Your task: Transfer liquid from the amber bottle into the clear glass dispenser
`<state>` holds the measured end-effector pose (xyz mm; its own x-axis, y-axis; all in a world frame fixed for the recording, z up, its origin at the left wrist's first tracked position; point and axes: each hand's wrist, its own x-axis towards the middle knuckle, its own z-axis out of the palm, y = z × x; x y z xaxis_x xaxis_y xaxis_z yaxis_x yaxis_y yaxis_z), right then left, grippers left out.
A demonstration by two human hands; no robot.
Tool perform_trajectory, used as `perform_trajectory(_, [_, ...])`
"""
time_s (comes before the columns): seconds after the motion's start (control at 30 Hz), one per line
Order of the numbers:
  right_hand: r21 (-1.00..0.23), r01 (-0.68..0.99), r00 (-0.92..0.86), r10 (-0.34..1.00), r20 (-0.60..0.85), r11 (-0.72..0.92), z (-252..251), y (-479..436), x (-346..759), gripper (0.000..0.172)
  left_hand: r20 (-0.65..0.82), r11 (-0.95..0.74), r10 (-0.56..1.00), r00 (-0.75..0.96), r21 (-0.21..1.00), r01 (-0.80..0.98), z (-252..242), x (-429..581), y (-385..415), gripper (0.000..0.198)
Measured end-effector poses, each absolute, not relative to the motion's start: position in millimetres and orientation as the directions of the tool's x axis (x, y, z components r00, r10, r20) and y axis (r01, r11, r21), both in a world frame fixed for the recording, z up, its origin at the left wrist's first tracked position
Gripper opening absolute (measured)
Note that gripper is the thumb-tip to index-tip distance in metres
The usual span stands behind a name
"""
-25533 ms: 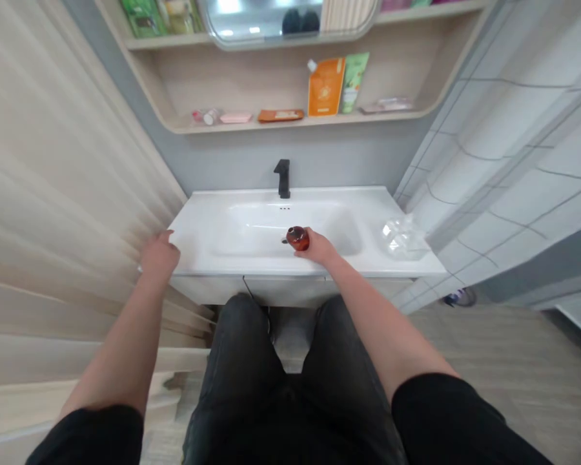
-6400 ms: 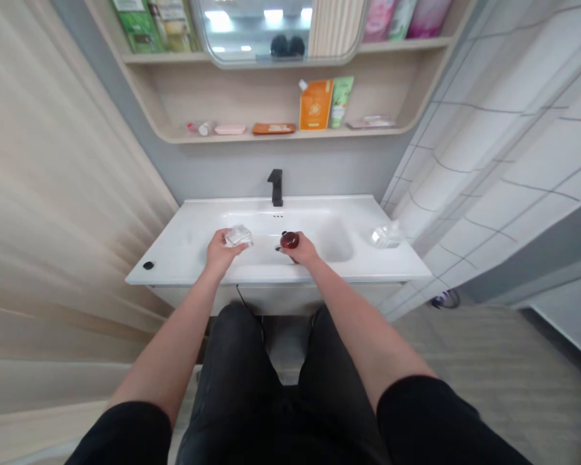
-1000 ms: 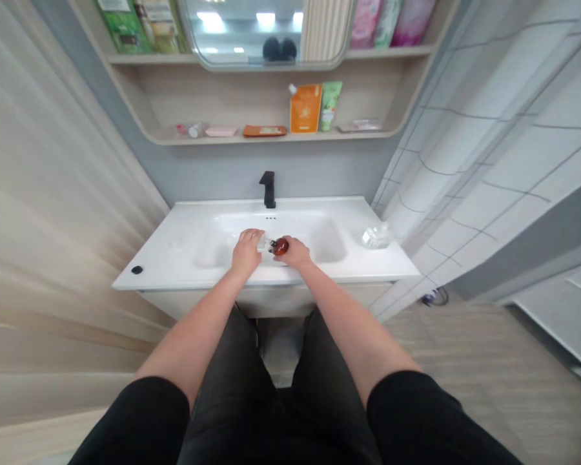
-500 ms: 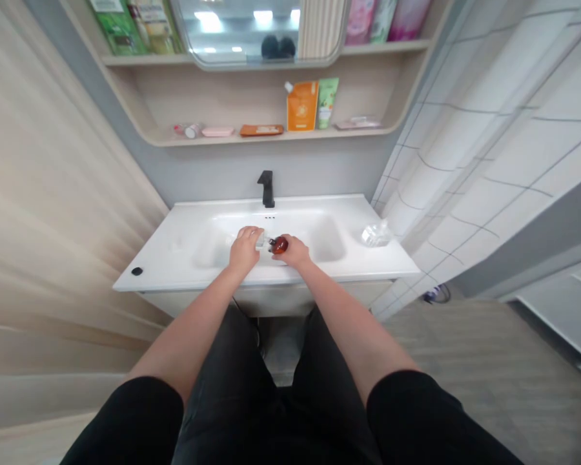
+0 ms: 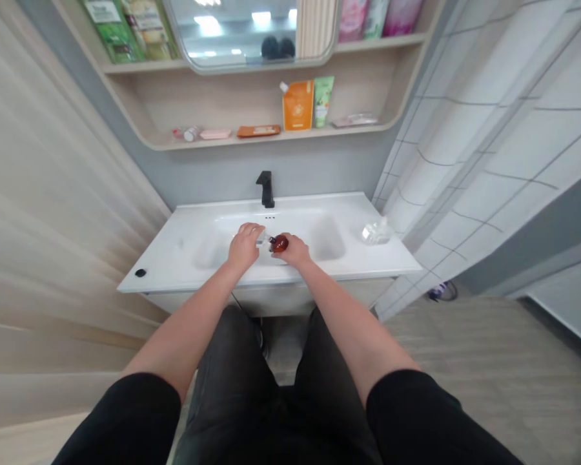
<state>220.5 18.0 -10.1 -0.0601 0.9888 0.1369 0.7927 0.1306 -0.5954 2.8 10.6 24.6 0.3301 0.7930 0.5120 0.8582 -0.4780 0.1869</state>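
Both hands work over the basin (image 5: 328, 240), seen from the head. The left hand (image 5: 244, 248) curls its fingers over a clear container (image 5: 261, 239), of which only the part facing the other hand shows. The right hand (image 5: 294, 250) closes around a red-brown bottle (image 5: 280, 243). The bottle lies tilted, its dark neck directed left toward the container; neck and container are very close together, and whether they touch cannot be told. Both objects are held above the front half of the basin, in front of the black tap (image 5: 266, 188).

The basin is set in a white desk (image 5: 167, 255). A small black disc (image 5: 140, 273) lies near the desk's front left corner. A crumpled-looking clear object (image 5: 376, 231) rests at the right, beside the tiled wall (image 5: 523, 142).

Above, the shelf (image 5: 198, 144) carries, from left to right, a small bottle on its side (image 5: 192, 134), a pink box (image 5: 215, 134), an orange packet (image 5: 259, 131) lying flat, an upright orange pouch (image 5: 298, 106) and a green tube (image 5: 323, 102) just beside it. A mirror (image 5: 252, 35) hangs higher. A pale curtain (image 5: 62, 194) borders the left side.
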Motion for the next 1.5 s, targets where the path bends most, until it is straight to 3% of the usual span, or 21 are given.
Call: perform_trajectory(1.5, [-0.711, 0.687, -0.007, 0.979, 0.205, 0.154, -13, 18, 224, 0.071, 0.447, -0.541, 0.75, 0.488, -0.01, 0.841, 69, 18, 20, 0.075])
